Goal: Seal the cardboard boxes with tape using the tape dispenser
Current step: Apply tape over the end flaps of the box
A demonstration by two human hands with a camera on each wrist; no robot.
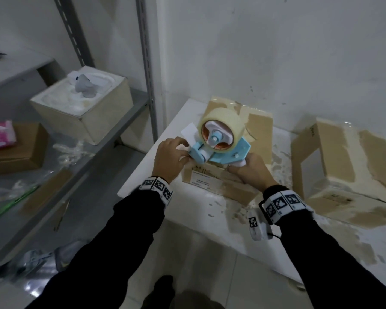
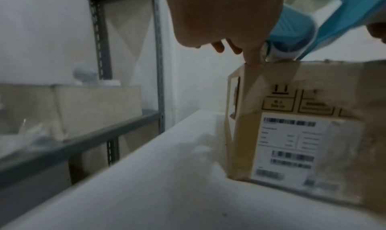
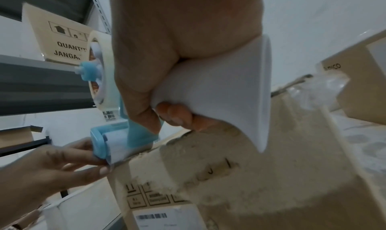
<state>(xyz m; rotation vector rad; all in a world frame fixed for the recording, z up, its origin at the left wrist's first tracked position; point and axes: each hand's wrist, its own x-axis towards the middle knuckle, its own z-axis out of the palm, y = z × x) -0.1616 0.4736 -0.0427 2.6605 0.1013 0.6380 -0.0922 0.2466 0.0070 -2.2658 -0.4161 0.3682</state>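
A cardboard box (image 1: 218, 181) with a shipping label stands on the white table (image 1: 187, 237). A blue tape dispenser (image 1: 230, 152) with a clear tape roll (image 1: 218, 128) rests on the box's near top edge. My right hand (image 1: 240, 167) grips its white handle (image 3: 225, 88). My left hand (image 1: 185, 152) pinches the loose tape end (image 3: 114, 149) at the blue roller (image 2: 292, 35), by the box's (image 2: 292, 134) left top corner. A fingertip (image 2: 253, 60) touches that corner. A second taped cardboard box (image 1: 348, 170) stands to the right.
A grey metal shelf (image 1: 112, 134) stands left of the table, carrying a foam-filled box (image 1: 83, 110), a brown box (image 1: 16, 150), plastic wrap and a green pen (image 1: 13, 201). Tape scraps litter the table around the boxes. The wall is close behind.
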